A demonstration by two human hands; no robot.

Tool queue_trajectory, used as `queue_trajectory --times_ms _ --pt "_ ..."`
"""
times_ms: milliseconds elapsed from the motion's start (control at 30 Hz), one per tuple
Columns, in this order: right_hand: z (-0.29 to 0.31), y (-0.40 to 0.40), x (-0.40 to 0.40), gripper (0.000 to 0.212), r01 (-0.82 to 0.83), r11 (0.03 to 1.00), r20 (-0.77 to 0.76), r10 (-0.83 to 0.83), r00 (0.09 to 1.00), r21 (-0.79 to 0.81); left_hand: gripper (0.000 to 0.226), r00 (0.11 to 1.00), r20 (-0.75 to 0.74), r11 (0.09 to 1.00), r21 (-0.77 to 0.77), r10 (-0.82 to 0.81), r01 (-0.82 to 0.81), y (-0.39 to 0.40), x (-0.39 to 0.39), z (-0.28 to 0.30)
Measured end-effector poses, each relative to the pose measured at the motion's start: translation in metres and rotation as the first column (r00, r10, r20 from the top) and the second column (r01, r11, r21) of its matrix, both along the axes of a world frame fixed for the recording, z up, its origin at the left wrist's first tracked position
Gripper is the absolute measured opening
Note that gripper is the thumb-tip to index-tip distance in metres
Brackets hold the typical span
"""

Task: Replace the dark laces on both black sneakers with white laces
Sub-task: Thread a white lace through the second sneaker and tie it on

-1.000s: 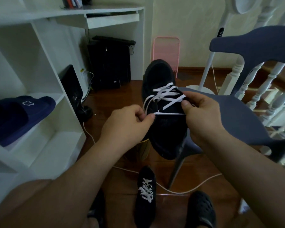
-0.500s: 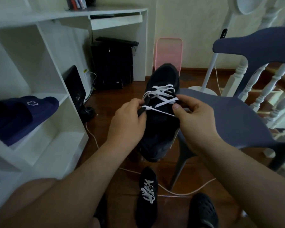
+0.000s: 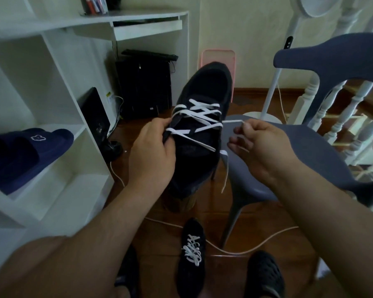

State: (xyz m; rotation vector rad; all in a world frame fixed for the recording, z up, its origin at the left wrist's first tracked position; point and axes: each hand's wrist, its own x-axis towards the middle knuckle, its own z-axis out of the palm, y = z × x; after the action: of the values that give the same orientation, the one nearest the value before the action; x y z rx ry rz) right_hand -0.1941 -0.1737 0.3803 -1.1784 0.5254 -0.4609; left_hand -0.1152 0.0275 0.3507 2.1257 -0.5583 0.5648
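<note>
Above the blue chair (image 3: 310, 151), our left hand (image 3: 153, 151) grips the black sneaker (image 3: 202, 117) at its eyelet edge. Our right hand (image 3: 261, 145) pinches the white lace (image 3: 202, 117) end just beside it.

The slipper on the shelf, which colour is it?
Dark navy blue slipper, with a small white emblem; the head view shows it.

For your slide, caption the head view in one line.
Left hand grips the black sneaker while right hand pulls its white lace.
</note>
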Motion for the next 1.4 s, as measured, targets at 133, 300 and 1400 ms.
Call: queue_trajectory --times_ms 133,300,1400 --pt "0.011 -0.029 0.001 0.031 -0.057 0.848 0.152 -0.028 0.988 0.527 0.023 0.999 0.0 0.999 -0.029 0.045 -0.045 0.003 0.0 0.001" --pt "0.025 -0.016 -0.004 0.016 -0.241 0.968 0.138 0.23 0.963 0.075 0.018 1.0 0.013 1.0 0.003 0.022 -0.022 0.001 -0.001 -0.005" --pt "-0.005 -0.036 -0.007 0.023 -0.656 0.173 -0.632 0.179 0.754 -0.734 0.028 0.946 0.304 0.989 0.065 0.108 -0.134 0.009 0.0 0.001"
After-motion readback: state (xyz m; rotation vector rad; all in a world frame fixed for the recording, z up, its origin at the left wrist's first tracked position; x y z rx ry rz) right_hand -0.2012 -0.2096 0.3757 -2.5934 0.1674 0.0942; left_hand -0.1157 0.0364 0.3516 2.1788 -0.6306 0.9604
